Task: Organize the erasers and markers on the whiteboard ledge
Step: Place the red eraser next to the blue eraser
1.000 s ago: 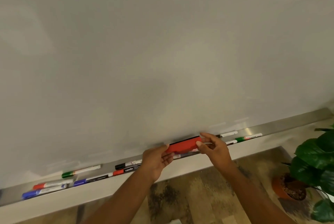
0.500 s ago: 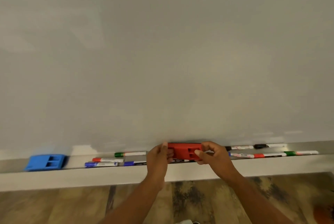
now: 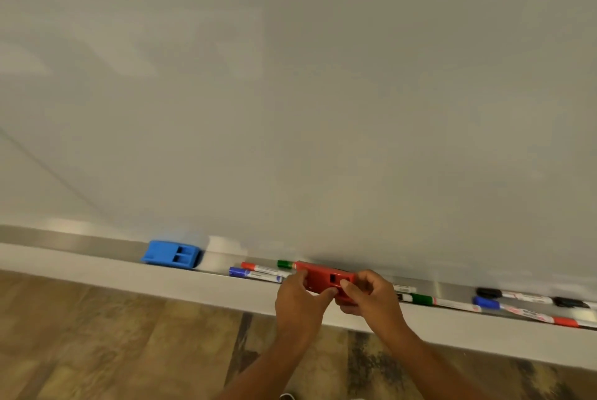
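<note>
left hand [image 3: 298, 298] and right hand [image 3: 371, 298]: both closed on red eraser [image 3: 324, 277], one at each end, above ledge [image 3: 200, 283] | left of red eraser: three markers [image 3: 258, 271], then blue eraser [image 3: 171, 255], bare ledge beyond | right: more markers [image 3: 517, 304], label print blurred, unreadable | whiteboard [image 3: 290, 92] blank behind
</note>
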`<state>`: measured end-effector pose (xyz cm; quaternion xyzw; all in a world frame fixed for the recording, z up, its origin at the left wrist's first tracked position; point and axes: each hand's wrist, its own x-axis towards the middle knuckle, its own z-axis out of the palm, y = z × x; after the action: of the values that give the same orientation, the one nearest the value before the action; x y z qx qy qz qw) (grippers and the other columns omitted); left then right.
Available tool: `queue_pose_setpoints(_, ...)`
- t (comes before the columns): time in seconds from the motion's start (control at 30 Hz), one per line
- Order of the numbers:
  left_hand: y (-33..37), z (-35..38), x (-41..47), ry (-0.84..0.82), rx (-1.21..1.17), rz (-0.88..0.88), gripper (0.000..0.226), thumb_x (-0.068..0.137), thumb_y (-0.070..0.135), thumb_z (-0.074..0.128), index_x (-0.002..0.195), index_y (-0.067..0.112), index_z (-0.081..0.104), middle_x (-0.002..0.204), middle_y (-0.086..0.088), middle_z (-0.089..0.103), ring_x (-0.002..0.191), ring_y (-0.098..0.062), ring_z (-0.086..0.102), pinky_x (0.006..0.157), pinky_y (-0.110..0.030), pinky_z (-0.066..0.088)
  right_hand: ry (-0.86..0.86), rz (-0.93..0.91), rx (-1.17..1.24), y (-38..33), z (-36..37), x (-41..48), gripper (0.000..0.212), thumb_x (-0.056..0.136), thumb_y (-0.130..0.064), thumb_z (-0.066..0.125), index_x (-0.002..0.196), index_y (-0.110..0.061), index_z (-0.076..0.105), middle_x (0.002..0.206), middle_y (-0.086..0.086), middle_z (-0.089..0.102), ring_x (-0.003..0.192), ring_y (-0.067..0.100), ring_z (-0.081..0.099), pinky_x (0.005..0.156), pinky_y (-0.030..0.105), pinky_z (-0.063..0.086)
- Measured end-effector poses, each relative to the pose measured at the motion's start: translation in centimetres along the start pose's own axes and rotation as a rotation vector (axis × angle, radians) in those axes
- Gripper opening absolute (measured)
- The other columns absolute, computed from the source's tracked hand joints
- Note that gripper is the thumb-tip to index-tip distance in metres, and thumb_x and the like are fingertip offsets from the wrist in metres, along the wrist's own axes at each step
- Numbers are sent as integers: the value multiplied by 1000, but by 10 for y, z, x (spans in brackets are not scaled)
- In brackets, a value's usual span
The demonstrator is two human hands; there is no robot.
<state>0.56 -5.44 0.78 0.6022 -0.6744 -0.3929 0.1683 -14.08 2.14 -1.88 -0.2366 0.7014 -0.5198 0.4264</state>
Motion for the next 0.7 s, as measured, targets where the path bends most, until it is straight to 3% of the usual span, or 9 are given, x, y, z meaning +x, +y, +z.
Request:
queue_pose_setpoints(0.07, -7, -10, 4, 16, 37, -35, 70, 84, 55, 83, 142, 24, 58, 136, 4, 70, 123, -19, 67, 107, -34, 57, -41, -1, 4, -1, 14, 1, 14, 90, -25, 79, 98, -18, 71, 97, 6, 78, 82, 23, 80, 67, 38, 66)
queue_pose_setpoints(0.17, -23, -33, 14, 83, 83, -58, 73, 83, 57, 83, 144, 27, 56, 138, 5, 69, 125, -20, 68, 109, -36, 55, -71, -16, -72, -5, 37, 4, 16, 92, -26, 76, 107, -23, 71, 100, 3, 76, 84, 16, 79, 65, 35, 66)
queue_pose_setpoints(0.33, -60, -88, 40, 346, 319, 13, 58, 78, 58, 83, 123, 26, 64, 112, 6, 72, 107, -20, 65, 98, -43, 48, -52, -29, -195, -6, 49, 9, 10, 94, -28, 71, 104, -31, 70, 98, -2, 75, 85, 16, 75, 62, 31, 62)
queue_pose_setpoints(0.43, -89, -123, 57, 463, 454, 40, 59, 73, 56, 86, 118, 25, 61, 108, 4, 72, 102, -22, 66, 95, -47, 49, -39, -30, -246, -1, 45, 10, 7, 95, -27, 71, 102, -29, 71, 94, -2, 75, 77, 14, 75, 62, 33, 62)
queue_pose_setpoints(0.57, -115, -155, 75, 515, 562, 9, 66, 69, 48, 94, 117, 18, 58, 107, -5, 71, 98, -27, 66, 88, -48, 51, -41, -19, -296, 8, 41, 9, 4, 96, -29, 69, 97, -31, 72, 90, -4, 75, 71, 12, 74, 64, 34, 62)
queue_pose_setpoints(0.7, -117, -169, 90, 514, 632, -18, 53, 71, 35, 90, 109, 14, 59, 99, -8, 69, 93, -29, 63, 82, -47, 48, -44, -33, -344, 12, 40, 7, 5, 97, -29, 68, 96, -32, 72, 90, -5, 75, 72, 8, 74, 63, 27, 59)
